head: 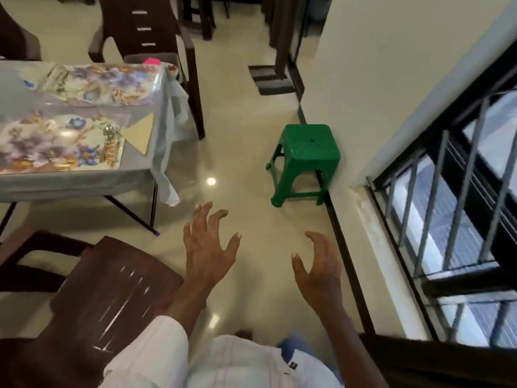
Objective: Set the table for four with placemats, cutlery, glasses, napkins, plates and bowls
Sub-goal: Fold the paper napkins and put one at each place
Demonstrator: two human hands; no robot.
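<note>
The table [84,179] with a grey cloth stands at the left. Two floral placemats lie on it, a near one [47,147] and a far one [106,82]. Cutlery [112,141] rests on the near placemat's right edge, and a beige triangular napkin [141,133] lies just right of it. My left hand [208,245] and my right hand [316,264] hover over the floor to the right of the table, fingers spread, holding nothing.
A brown plastic chair [112,292] stands at the lower left and another [145,32] beyond the table. A green plastic stool [307,152] sits against the right wall. A barred window [453,219] fills the right side. A dark doormat [270,79] lies farther ahead.
</note>
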